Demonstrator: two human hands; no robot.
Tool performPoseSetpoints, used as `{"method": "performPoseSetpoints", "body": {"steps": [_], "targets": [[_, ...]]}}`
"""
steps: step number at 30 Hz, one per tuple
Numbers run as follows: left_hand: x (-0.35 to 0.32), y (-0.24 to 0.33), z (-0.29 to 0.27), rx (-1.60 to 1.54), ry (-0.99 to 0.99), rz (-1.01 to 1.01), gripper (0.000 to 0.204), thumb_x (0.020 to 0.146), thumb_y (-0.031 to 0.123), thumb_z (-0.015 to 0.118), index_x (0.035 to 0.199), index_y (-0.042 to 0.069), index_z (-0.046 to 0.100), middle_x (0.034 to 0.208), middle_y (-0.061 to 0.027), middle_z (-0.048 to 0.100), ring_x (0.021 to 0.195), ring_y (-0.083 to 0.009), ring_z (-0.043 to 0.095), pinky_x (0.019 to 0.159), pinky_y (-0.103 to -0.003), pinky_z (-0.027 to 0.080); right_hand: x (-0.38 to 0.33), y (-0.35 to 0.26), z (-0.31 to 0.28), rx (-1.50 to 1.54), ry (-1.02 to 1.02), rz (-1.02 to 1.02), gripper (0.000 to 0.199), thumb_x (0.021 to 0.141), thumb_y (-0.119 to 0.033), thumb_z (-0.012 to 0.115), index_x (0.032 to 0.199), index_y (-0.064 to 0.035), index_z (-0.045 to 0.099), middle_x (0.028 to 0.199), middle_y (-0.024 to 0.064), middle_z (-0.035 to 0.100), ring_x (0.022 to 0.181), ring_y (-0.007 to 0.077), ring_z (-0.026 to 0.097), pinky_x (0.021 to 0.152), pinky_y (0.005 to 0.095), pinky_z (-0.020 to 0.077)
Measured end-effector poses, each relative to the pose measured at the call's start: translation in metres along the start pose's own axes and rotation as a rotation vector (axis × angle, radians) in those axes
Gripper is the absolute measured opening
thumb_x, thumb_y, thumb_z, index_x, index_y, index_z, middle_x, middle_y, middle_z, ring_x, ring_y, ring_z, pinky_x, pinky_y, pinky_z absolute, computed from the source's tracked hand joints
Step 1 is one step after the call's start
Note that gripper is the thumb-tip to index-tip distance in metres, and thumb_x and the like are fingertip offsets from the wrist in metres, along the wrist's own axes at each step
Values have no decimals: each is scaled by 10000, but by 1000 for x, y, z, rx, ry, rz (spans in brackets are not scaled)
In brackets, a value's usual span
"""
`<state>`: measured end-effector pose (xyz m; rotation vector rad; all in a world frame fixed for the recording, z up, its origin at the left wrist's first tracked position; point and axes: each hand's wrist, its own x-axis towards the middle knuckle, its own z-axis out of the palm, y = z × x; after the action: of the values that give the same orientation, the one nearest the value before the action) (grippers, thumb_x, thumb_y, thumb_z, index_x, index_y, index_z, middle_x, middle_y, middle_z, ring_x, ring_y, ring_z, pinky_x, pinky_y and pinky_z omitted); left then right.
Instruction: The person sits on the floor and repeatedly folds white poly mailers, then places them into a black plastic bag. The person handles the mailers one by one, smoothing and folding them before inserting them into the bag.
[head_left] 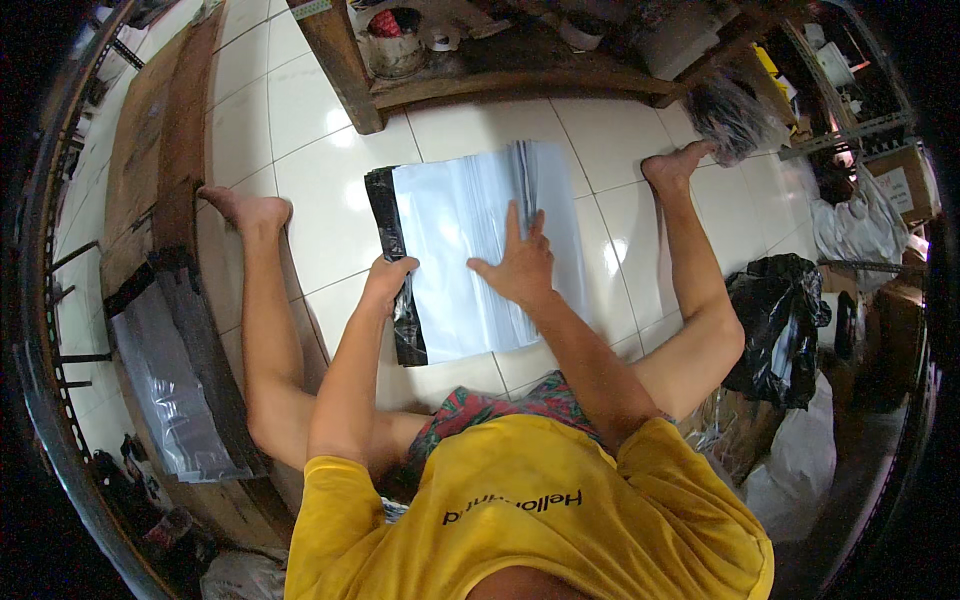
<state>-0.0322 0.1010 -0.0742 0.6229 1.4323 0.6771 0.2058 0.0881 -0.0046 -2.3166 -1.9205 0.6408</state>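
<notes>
A stack of silvery-white plastic mailing bags (450, 240) lies on the tiled floor between my legs, with black strips along its left edge. My left hand (388, 280) grips that black edge, thumb on top and the other fingers mostly hidden. Over the right half of the stack, my right hand (518, 265) is spread, fingers pointing away from me. It is on or just above the top bag; contact cannot be told. Near its fingertips the bags show several raised folds and dark edges, slightly blurred.
Another pile of grey and black plastic bags (175, 385) rests on a wooden board (150, 180) at the left. A wooden shelf unit (510, 85) holding a tin (396, 45) stands ahead. To the right are a black plastic bag (775, 325), clear plastic (735, 120) and a carton (903, 185).
</notes>
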Motion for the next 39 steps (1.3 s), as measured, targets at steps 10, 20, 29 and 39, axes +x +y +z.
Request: {"method": "performPoseSetpoints", "body": {"steps": [10, 20, 29, 39], "targets": [[1, -6, 5, -69, -8, 70, 393, 814, 16, 667, 1193, -70, 610, 1055, -158, 700, 890, -265, 686, 843, -392, 554, 3, -26, 24, -261, -49, -12, 946, 826, -140, 715, 1617, -242, 208, 1639, 321, 68, 1301, 621, 413, 1038, 669, 423], [8, -11, 12, 24, 75, 83, 446, 818, -1, 664, 1255, -58, 593, 1093, -160, 686, 929, -268, 668, 880, -386, 540, 25, 54, -14, 91, -15, 98, 1005, 845, 55, 548, 1645, -253, 23, 1224, 345, 575, 1099, 455, 632, 971, 490, 534], [0, -2, 16, 60, 91, 105, 451, 813, -1, 666, 1253, -72, 595, 1100, -154, 691, 931, -271, 680, 859, -391, 553, 73, 223, -58, 131, 119, 177, 1039, 786, -90, 672, 1640, -125, 81, 1276, 404, 527, 1163, 526, 577, 1034, 513, 469], [-7, 0, 19, 59, 193, 25, 359, 823, 24, 701, 1167, -40, 625, 1006, -123, 704, 827, -234, 681, 776, -382, 566, 58, 193, -55, -267, 158, 87, 1024, 819, -447, 769, 1614, -103, 221, 1554, 304, 358, 1399, 477, 416, 1102, 530, 422]]}}
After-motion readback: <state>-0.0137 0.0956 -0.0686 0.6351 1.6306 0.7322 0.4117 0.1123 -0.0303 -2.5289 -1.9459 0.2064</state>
